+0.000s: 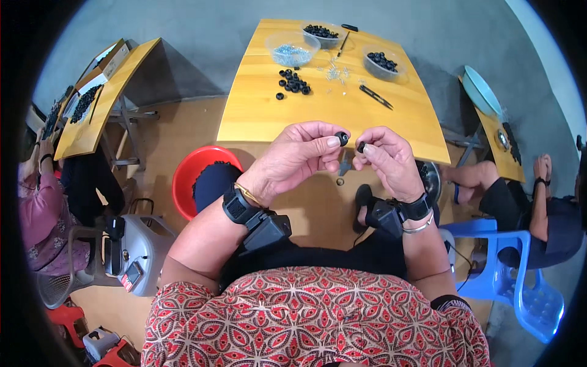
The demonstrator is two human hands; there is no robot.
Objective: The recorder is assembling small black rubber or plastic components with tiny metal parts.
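Observation:
My left hand (293, 156) pinches a round black knob-like part (343, 139) between thumb and forefinger, a hole showing in its face. Close beside it, my right hand (391, 158) grips a smaller black piece (361, 147) in its fingertips; the two pieces are apart. Both hands are raised over my lap, just in front of the near edge of the yellow table (263, 125). On the tabletop lie a cluster of similar black round parts (296, 85), scattered small silvery pins (333, 74) and a black tweezer-like tool (375, 96).
Clear bowls hold silvery bits (291, 56) and black parts (321, 32), (383, 62). Below the table are a red basin (181, 183) and a metal bowl (433, 182). People sit at side tables left and right; a blue chair (520, 269) stands at my right.

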